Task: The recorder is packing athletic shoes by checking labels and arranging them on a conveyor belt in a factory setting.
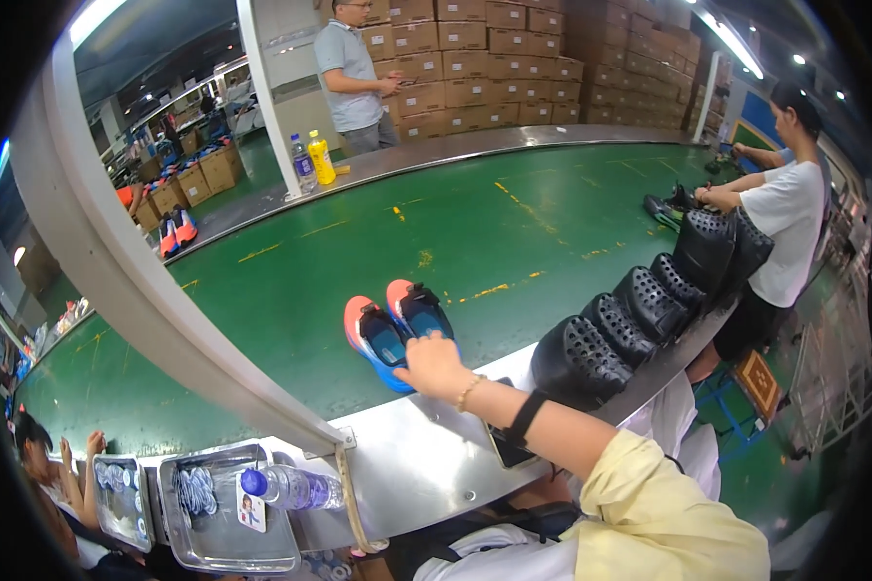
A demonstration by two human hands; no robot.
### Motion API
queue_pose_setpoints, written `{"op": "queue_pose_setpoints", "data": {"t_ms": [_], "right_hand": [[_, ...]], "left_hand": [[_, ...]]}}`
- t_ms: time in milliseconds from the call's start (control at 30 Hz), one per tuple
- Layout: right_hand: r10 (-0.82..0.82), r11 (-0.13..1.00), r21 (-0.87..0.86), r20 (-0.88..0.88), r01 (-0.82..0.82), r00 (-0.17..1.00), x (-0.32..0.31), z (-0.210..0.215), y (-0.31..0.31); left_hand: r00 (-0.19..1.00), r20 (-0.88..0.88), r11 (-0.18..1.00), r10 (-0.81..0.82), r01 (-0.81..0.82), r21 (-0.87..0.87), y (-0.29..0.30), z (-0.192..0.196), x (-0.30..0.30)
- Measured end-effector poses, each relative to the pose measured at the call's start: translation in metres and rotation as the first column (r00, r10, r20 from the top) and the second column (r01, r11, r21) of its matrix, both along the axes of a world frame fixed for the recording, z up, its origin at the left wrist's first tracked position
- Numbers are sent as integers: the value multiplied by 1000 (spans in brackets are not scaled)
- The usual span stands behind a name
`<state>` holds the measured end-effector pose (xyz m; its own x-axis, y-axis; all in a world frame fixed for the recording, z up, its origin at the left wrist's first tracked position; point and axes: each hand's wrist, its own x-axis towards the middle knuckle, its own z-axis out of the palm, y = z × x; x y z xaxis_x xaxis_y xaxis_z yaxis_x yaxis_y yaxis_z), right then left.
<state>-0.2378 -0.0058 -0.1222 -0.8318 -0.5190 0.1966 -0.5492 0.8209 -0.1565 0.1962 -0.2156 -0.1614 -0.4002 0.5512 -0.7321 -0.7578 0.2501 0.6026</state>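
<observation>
Head view, centre of the frame: the right hand (434,366) rests with a loose, released grip on the heels of a blue and orange pair of shoes (397,324) lying on the green conveyor belt (291,281). Black perforated clogs (639,310) line the right. The left hand is out of view.

I count two blue-and-orange shoes (397,327) under my right hand (434,366), about six black perforated clogs (618,329) in a row, three bottles (291,486), and two metal trays (215,537).
</observation>
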Motion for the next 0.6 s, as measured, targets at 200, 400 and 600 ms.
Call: {"op": "queue_pose_setpoints", "data": {"t_ms": [200,400,600], "right_hand": [[-62,988,142,-1,61,998,-14,4,-24],[-50,996,83,98,42,994,-32,0,-32],[-60,998,10,150,60,987,-49,-9,-43]], "left_hand": [[1000,1,1000,-16,16,4,-13,-5,-3],[1000,6,1000,-7,7,14,-18,-10,5],[999,38,1000,-8,7,17,-20,-10,15]]}}
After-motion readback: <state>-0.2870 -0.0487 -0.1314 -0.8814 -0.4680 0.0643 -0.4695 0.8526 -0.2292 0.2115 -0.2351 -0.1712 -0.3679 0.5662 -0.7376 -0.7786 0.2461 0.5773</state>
